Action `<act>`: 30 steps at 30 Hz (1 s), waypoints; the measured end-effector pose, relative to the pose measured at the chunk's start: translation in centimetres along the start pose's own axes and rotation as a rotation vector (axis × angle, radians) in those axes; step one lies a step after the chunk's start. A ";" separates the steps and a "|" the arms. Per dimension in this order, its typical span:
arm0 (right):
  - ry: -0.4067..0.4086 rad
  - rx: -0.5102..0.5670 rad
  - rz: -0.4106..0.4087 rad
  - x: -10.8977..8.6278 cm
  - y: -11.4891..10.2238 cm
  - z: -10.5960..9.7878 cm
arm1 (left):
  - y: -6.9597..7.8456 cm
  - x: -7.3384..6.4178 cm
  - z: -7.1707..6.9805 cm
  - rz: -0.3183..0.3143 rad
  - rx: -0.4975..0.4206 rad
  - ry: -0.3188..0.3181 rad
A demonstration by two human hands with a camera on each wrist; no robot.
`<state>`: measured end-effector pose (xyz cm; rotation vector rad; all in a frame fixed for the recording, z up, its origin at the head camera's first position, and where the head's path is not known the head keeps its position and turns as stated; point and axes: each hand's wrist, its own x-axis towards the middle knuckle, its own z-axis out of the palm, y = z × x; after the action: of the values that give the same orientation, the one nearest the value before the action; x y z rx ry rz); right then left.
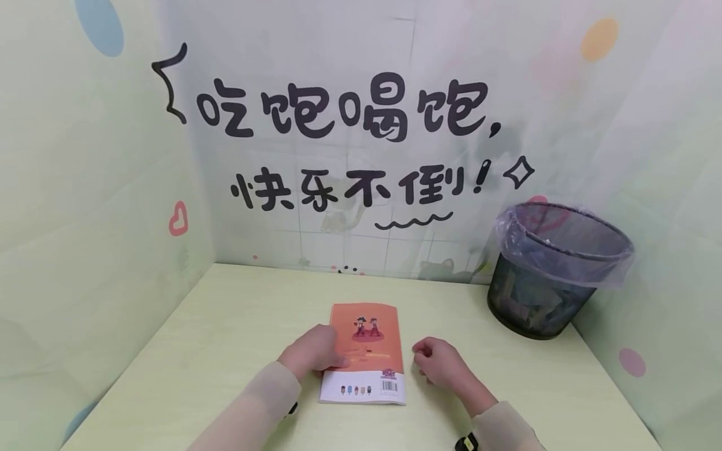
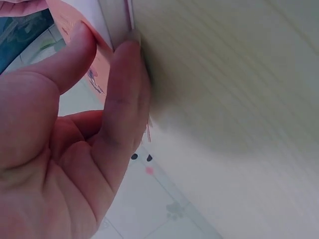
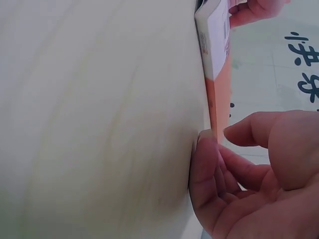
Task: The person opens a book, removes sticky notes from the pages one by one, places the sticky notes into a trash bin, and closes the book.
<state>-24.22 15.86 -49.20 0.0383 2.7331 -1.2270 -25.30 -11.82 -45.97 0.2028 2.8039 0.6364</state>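
A thin book [image 1: 366, 351] with an orange and white cover lies on the table, its barcode at the near right corner. My left hand [image 1: 314, 351] grips its left side. In the left wrist view the thumb [image 2: 82, 47] presses on the cover while the fingers [image 2: 124, 84] bend against the book's edge. Just off the book's right side is my right hand [image 1: 442, 363], resting low by the tabletop with loosely curved fingers. The right wrist view shows a gap between its thumb [image 3: 244, 130] and fingertips, with nothing held there.
A dark mesh bin [image 1: 536, 294] with a purple plastic liner stands at the table's back right. The pale wooden table [image 1: 237, 319] meets a printed wall hanging [image 1: 350, 250] with large black characters at its far edge. Similar hangings close off both sides.
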 end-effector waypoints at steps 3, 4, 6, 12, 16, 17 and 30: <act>0.010 -0.004 0.013 -0.1 -0.1 0.1 | 0.3 0.2 0.5 0.017 -0.005 -0.006; 0.014 -0.003 0.019 -0.1 -0.1 0.1 | 0.4 0.3 0.7 0.023 -0.002 -0.008; 0.020 0.002 0.030 -0.2 -0.2 0.1 | 0.7 0.5 0.9 0.025 0.005 -0.014; 0.060 0.002 0.100 -0.7 -0.6 -0.1 | 1.4 0.5 1.1 0.023 0.032 -0.028; 0.074 0.000 0.132 -0.8 -0.6 -0.2 | 2.0 0.4 0.9 0.020 0.036 -0.027; 0.070 0.003 0.140 -0.8 -0.6 -0.3 | 2.3 0.3 0.8 0.018 0.041 -0.027; 0.024 -0.027 0.208 -1.2 -0.6 -1.5 | 3.0 0.6 1.3 0.027 0.038 -0.032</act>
<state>-23.23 16.59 -47.62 0.3275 2.6832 -1.1392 -25.32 -8.47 -45.89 0.2562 2.7888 0.5816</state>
